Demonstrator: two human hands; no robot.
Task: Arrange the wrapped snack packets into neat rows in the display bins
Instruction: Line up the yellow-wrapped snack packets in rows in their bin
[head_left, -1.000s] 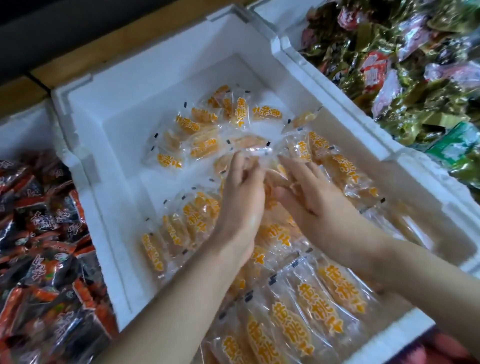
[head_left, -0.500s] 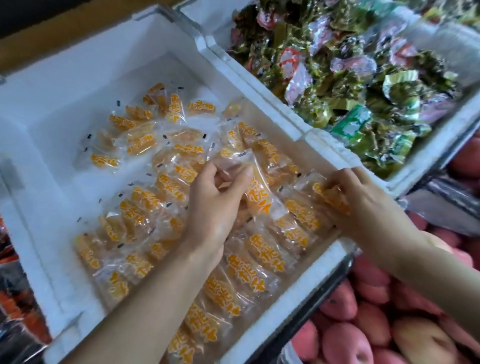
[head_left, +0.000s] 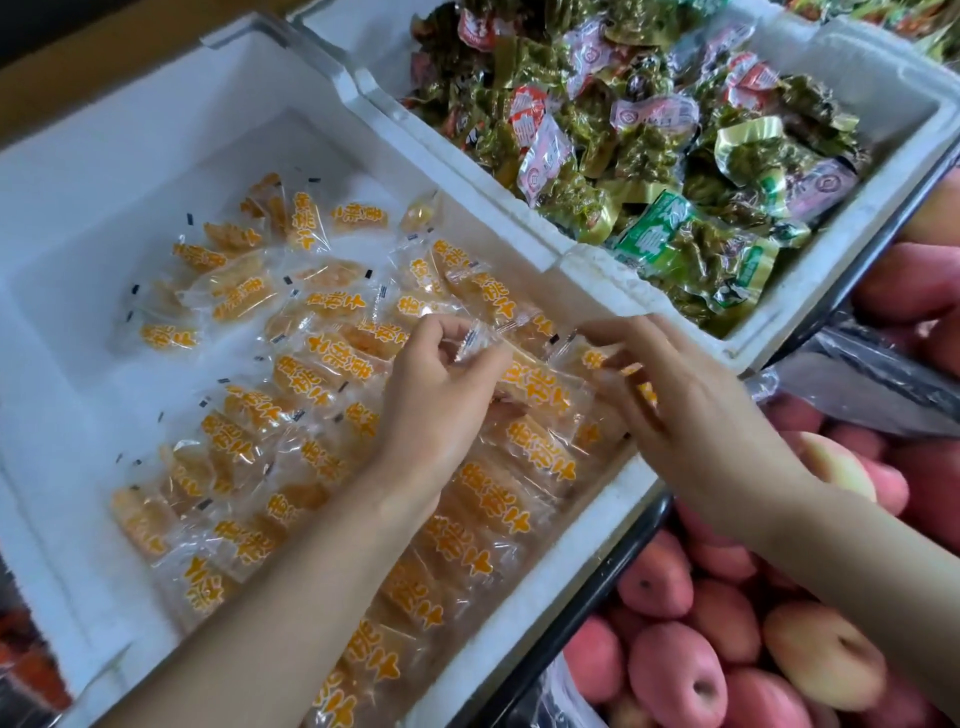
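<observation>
While the left hand (head_left: 441, 395) pinches one clear packet (head_left: 524, 382) by its near end, long axis running toward the right hand (head_left: 691, 410), whose fingers pinch a neighbouring packet in the white bin (head_left: 93, 519).

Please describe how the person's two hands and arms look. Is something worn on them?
Both arms are bare as far as the picture shows: no sleeve, no glove. The left hand and the right hand carry no ring, watch or bracelet that I can see. The nails look short and unpainted, though some blur makes this uncertain.
</observation>
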